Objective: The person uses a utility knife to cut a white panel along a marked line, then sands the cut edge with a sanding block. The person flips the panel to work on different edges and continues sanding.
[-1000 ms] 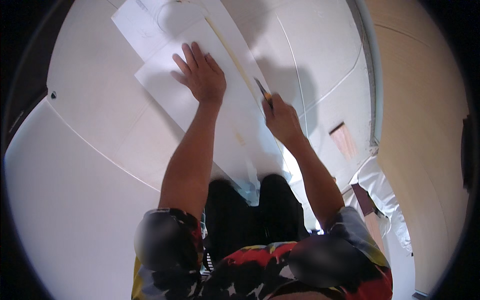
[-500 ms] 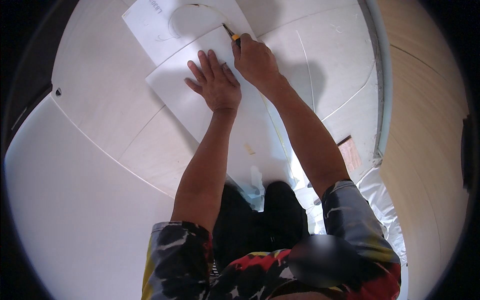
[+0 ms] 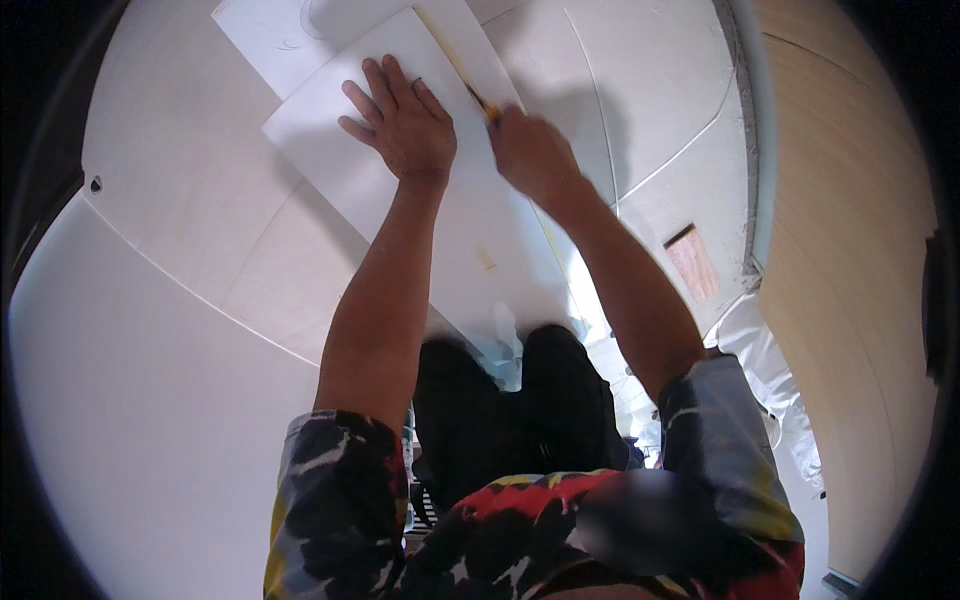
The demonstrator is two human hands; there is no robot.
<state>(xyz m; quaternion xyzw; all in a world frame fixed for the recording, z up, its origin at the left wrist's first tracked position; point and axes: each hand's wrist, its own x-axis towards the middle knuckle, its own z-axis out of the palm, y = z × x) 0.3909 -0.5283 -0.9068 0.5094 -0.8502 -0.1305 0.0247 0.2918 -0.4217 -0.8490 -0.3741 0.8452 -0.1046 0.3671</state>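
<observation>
My left hand [image 3: 408, 130] presses flat on a white panel [image 3: 455, 225], fingers spread and pointing away from me. In my right hand [image 3: 538, 155] is a utility knife [image 3: 491, 112] with a yellow-and-black handle. Its thin blade points up and left and lies along the panel's right long edge, a short way below the far corner. Beneath this panel is a second white sheet [image 3: 268, 45] with faint curved pencil lines, sticking out at the far end. A small tan mark shows on the upper panel, nearer to my knees.
A small reddish wood piece [image 3: 692, 262] lies on the pale floor to the right. Beyond it stands a curved wood-toned surface [image 3: 850, 300]. Crumpled clear plastic [image 3: 775, 370] sits at lower right. A large smooth white surface [image 3: 160, 400] fills the left side.
The knife has moved from the panel's far corner down along its right edge, toward me. My left hand stays flat on the panel. The whole view has shifted slightly.
</observation>
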